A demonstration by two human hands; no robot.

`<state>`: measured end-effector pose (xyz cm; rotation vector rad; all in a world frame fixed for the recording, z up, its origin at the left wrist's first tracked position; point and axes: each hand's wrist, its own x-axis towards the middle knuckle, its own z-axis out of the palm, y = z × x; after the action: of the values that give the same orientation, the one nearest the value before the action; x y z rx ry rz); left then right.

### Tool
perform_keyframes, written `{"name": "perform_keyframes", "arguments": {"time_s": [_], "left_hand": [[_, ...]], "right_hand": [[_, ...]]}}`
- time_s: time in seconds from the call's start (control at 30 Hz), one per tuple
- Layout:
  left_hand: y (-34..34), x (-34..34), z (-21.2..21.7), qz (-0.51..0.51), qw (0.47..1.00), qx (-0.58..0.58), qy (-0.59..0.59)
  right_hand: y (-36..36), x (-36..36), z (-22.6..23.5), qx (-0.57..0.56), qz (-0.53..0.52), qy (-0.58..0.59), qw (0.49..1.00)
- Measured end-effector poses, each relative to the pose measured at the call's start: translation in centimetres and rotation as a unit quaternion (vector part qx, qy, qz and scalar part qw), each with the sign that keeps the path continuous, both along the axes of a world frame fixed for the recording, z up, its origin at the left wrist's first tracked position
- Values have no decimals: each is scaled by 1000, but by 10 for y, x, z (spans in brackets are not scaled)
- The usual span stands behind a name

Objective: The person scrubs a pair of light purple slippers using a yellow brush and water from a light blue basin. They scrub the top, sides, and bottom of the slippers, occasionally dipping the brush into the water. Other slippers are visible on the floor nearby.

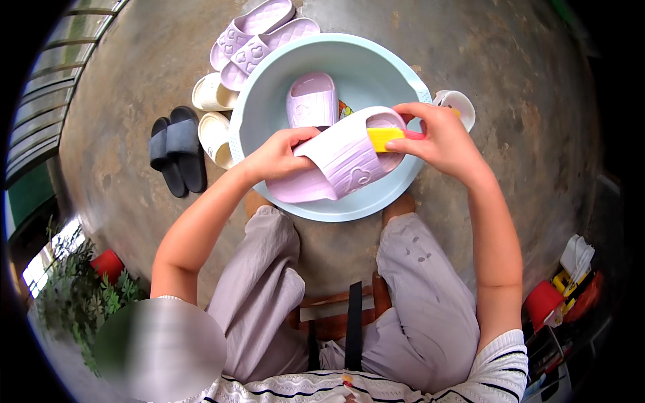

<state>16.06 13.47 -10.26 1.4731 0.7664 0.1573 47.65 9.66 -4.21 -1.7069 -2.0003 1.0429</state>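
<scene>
A lilac slide slipper point(336, 161) is held tilted over a pale blue basin point(322, 209). My left hand point(285, 153) grips it by the edge near its heel end. In my right hand point(440, 138) is a brush point(386, 140) with yellow bristles and a pink handle. Its bristle end sits inside the slipper's toe opening, under the strap. A second lilac slipper point(312, 101) rests inside the basin, and a small colourful item point(345, 109) shows partly behind the held slipper.
Left of the basin are a lilac slipper pair point(265, 40), cream shoes point(216, 138) and dark slides point(181, 148). A white cup-like item point(457, 107) touches the right rim. Plants point(80, 295) stand lower left; a red container point(543, 303) is lower right.
</scene>
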Motion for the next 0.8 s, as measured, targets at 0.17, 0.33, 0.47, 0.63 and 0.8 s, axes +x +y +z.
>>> {"name": "perform_keyframes", "arguments": {"time_s": [0.17,0.33,0.47,0.63,0.8], "left_hand": [[8,23,17,-27,981,181,68],[10,20,15,-58,977,196,62],[9,21,21,-63,974,211,50],[15,26,28,-70,979,188,37],[-5,16,24,-77,970,231,23]], "right_hand": [[-3,-25,4,-45,-65,-3,997],[-4,-26,13,64,-60,-57,994],[10,3,30,10,-10,-103,995],[0,-25,19,59,2,-96,994],[-15,-1,14,43,-15,-78,996]]}}
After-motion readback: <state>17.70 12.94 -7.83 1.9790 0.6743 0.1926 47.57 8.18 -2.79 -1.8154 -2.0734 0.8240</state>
